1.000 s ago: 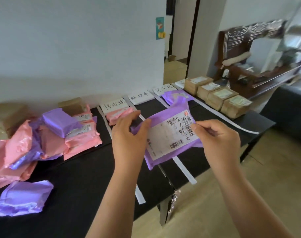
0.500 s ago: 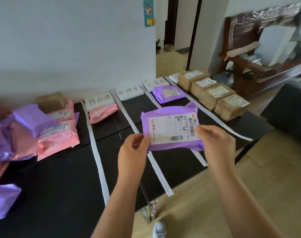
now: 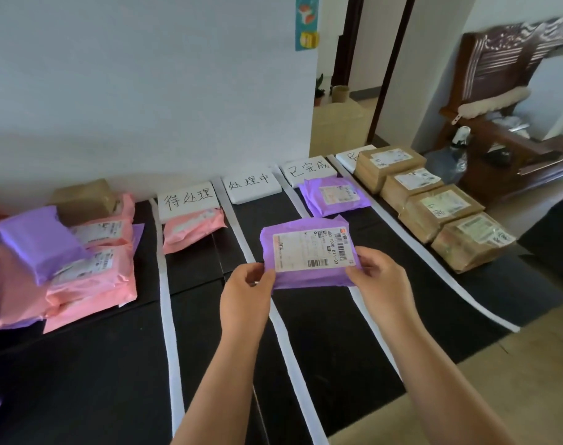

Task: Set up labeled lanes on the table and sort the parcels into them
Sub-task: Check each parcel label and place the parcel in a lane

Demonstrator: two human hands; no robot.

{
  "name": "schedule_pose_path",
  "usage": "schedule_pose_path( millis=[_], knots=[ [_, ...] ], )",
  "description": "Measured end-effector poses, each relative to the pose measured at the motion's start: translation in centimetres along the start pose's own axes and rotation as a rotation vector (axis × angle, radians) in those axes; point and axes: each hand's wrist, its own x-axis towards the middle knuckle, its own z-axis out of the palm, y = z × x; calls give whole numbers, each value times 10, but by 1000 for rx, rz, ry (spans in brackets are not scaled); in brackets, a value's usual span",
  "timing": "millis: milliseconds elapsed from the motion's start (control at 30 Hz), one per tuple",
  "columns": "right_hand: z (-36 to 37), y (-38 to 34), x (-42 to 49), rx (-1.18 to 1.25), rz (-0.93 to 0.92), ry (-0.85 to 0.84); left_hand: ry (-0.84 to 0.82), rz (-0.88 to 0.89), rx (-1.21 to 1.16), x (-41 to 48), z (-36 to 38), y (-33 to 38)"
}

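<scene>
I hold a purple parcel (image 3: 309,252) with a white shipping label above the black table (image 3: 354,332). My left hand (image 3: 246,295) pinches its lower left corner and my right hand (image 3: 381,281) grips its lower right corner. White tape strips (image 3: 167,316) mark the lanes, each headed by a white handwritten card (image 3: 187,200). The parcel hovers over the strip between the second and third lanes. A pink parcel (image 3: 191,228) lies in the first lane, another purple parcel (image 3: 333,195) in the third, and several brown boxes (image 3: 440,208) in the fourth.
A heap of pink and purple parcels (image 3: 65,261) with a brown box (image 3: 84,199) on top fills the table's left end. A dark wooden bench (image 3: 511,123) stands past the table's right end. The white wall runs behind the cards, and the table's front edge is near me.
The parcel has moved forward and levelled out, its label now facing up. My view has shifted right, so the heap sits further left.
</scene>
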Motion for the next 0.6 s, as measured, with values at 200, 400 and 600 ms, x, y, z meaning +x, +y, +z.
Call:
schedule_pose_path(
  millis=[200,400,600],
  knots=[
    [31,19,80,-85,21,-86,35,-115,57,57,36,-11],
    [71,41,172,-219,50,-207,104,-229,68,121,73,-11],
    [111,54,257,-235,17,-289,113,-288,12,194,104,-11]
  ],
)
